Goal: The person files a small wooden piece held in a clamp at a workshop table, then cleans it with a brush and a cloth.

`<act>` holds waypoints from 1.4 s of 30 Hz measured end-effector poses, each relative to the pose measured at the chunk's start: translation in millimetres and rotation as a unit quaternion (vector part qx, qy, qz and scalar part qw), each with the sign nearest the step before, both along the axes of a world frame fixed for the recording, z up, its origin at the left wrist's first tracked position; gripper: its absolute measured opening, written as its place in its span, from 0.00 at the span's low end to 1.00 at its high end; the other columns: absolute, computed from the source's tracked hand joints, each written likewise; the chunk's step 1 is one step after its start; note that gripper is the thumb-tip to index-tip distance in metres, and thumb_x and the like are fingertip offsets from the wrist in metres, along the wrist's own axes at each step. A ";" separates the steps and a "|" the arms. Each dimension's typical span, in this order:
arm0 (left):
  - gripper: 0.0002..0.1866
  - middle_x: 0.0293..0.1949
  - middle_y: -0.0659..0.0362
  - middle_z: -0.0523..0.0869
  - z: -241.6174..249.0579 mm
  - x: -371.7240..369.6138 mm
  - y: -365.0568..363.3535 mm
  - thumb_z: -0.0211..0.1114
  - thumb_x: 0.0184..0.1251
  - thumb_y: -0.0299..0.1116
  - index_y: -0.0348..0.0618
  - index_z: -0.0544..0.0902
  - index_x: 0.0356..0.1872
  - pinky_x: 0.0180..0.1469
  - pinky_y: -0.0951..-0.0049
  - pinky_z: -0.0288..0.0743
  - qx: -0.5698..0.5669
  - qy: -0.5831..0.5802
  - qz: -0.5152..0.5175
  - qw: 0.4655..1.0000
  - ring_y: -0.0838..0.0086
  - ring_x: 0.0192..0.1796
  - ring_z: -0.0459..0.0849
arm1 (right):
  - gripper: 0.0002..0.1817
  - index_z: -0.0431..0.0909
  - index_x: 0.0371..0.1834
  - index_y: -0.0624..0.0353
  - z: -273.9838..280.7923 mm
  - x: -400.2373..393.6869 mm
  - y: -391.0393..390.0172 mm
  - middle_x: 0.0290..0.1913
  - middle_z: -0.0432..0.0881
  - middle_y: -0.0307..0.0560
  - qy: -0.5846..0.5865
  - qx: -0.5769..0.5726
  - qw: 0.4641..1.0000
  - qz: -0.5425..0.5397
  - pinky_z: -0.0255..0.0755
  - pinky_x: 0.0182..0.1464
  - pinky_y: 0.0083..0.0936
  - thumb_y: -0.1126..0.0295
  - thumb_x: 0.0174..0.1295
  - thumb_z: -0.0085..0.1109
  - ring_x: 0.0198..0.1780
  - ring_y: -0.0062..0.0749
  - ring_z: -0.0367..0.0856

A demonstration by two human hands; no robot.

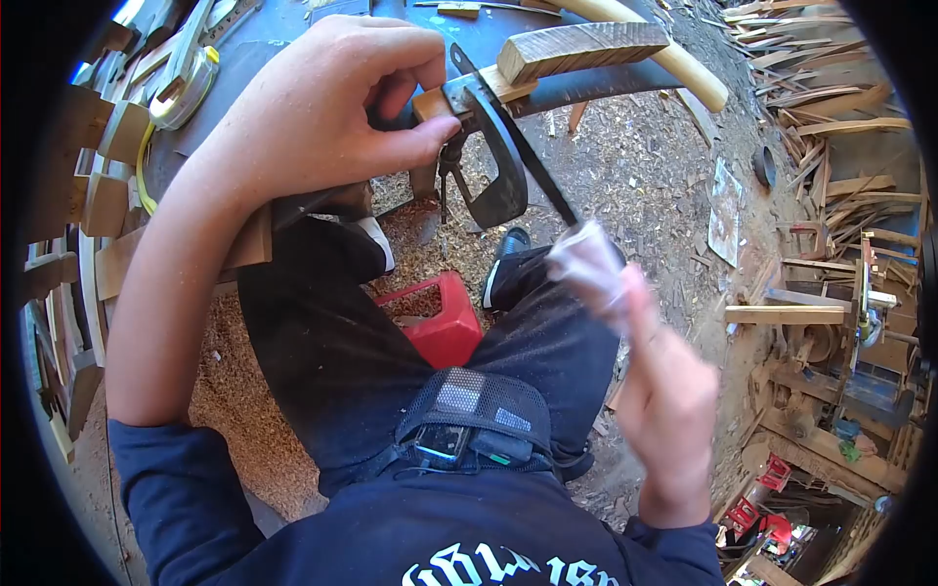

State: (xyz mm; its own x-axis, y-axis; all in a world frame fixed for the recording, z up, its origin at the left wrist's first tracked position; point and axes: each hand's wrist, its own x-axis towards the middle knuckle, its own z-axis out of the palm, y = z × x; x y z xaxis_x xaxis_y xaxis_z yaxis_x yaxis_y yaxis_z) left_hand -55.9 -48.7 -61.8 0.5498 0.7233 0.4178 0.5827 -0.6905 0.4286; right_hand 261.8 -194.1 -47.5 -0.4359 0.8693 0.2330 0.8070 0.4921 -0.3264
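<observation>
At the edge of a blue-grey bench, a curved wooden piece (586,49) rests beside a dark clamp (503,181), which hangs down from the bench edge. My left hand (366,107) pinches a small wooden block (430,104) next to the clamp, thumb and fingers closed on it. My right hand (664,381), smeared by motion, is closed round the wrapped, pale handle of a long dark flat tool (542,176). The tool's blade runs up and left across the clamp to the block. Whether its edge touches the block cannot be made out.
A red plastic object (445,317) lies between my legs on the chip-covered floor. At upper left are a yellow tape measure (191,90) and curved wooden pieces (107,200). Wood strips (840,127) are piled at the right, above a wooden frame with machinery (860,391).
</observation>
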 end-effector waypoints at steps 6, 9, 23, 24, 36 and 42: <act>0.12 0.24 0.61 0.73 -2.3 4.4 -0.1 0.76 0.57 0.30 0.38 0.81 0.36 0.30 0.73 0.67 0.021 0.002 0.014 1.000 0.75 0.26 0.75 | 0.38 0.69 0.75 0.71 2.4 -15.2 -20.8 0.42 0.89 0.61 -0.025 -0.110 0.993 -0.019 0.84 0.38 0.34 0.93 0.55 0.53 0.38 0.46 0.91; 0.12 0.25 0.60 0.73 2.1 9.4 -3.1 0.75 0.56 0.29 0.37 0.81 0.37 0.32 0.73 0.68 0.006 -0.004 0.032 0.999 0.74 0.27 0.75 | 0.38 0.69 0.75 0.73 3.3 -11.1 -15.9 0.41 0.87 0.60 -0.015 -0.121 0.992 -0.018 0.84 0.36 0.34 0.93 0.55 0.53 0.37 0.45 0.90; 0.09 0.44 0.60 0.90 14.5 16.9 16.7 0.72 0.65 0.21 0.38 0.90 0.45 0.41 0.80 0.76 0.096 0.048 0.021 0.994 0.79 0.41 0.84 | 0.37 0.78 0.74 0.56 -11.4 2.3 -9.7 0.24 0.64 0.36 0.026 -0.057 0.998 -0.005 0.64 0.16 0.27 0.81 0.55 0.65 0.16 0.21 0.65; 0.09 0.42 0.58 0.89 15.8 16.0 19.9 0.72 0.63 0.19 0.36 0.89 0.43 0.43 0.77 0.77 0.105 0.070 0.009 0.992 0.74 0.42 0.85 | 0.37 0.77 0.74 0.59 -7.6 2.2 -8.8 0.25 0.67 0.38 0.021 -0.070 0.997 0.004 0.66 0.17 0.27 0.82 0.55 0.64 0.17 0.22 0.66; 0.11 0.35 0.55 0.88 19.3 -3.0 53.0 0.74 0.51 0.12 0.33 0.85 0.34 0.44 0.69 0.79 0.138 0.150 -0.081 0.976 0.62 0.42 0.85 | 0.34 0.78 0.71 0.65 39.9 -8.6 1.0 0.23 0.73 0.45 -0.042 -0.157 0.984 -0.073 0.73 0.23 0.30 0.88 0.56 0.60 0.21 0.38 0.79; 0.11 0.36 0.55 0.87 10.6 -11.2 58.9 0.75 0.51 0.13 0.32 0.84 0.35 0.45 0.68 0.79 0.124 0.114 -0.084 0.982 0.62 0.43 0.85 | 0.33 0.85 0.67 0.46 61.2 -6.7 5.8 0.28 0.69 0.42 -0.104 -0.137 0.985 0.010 0.68 0.22 0.33 0.83 0.55 0.61 0.18 0.34 0.69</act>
State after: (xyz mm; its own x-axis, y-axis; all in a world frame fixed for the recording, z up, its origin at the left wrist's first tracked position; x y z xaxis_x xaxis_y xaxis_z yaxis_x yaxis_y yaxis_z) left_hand -67.1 10.2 -51.3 0.7525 0.5057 0.4218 0.5130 -0.8518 0.1062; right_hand 255.0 -188.3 13.7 -0.4674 0.8778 -0.1050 0.8615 0.4255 -0.2772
